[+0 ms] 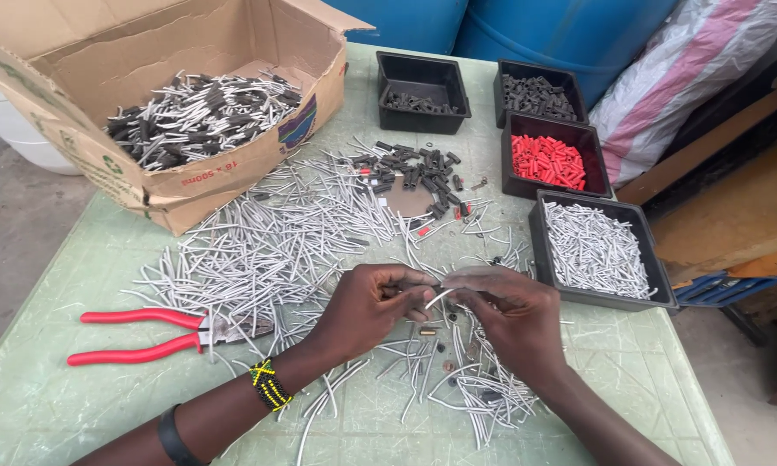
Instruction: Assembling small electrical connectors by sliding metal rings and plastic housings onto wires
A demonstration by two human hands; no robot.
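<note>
A pale green table (78, 380) carries everything. The largest container is an open cardboard box (233, 168) at the far left corner, tipped so its mouth faces up and toward the viewer; it holds a heap of white wire pieces with dark sleeves (200, 114) still on them. Spread across the table's middle is a wide loose pile of bare white wire pieces (268, 246), running from the box's front edge down to the hands.

Along the right side stand four black square trays. The nearest tray (544, 250), also the biggest, is filled with short white wire pieces (596, 250). Just behind it, touching, a tray (514, 151) holds red sleeves (546, 161). Behind that, a tray (509, 78) holds dark grey sleeves (537, 97). To its left, a little apart, a fourth tray (397, 73) has only a thin row of dark sleeves (419, 103) along its floor.

On the bare table near that fourth tray lies a loose scatter of dark sleeves (414, 171). Red-handled pliers (147, 335) lie at the left, jaws shut, pointing at the wire pile.

The left hand (367, 306) is curled, fingers closed round one end of a single white wire piece (439, 299). The right hand (509, 315) is likewise closed, thumb and fingertips pinching the wire's other end. The wire sits between the two hands, lifted just above the table near its front centre. A beaded wristband (269, 385) circles the left wrist
</note>
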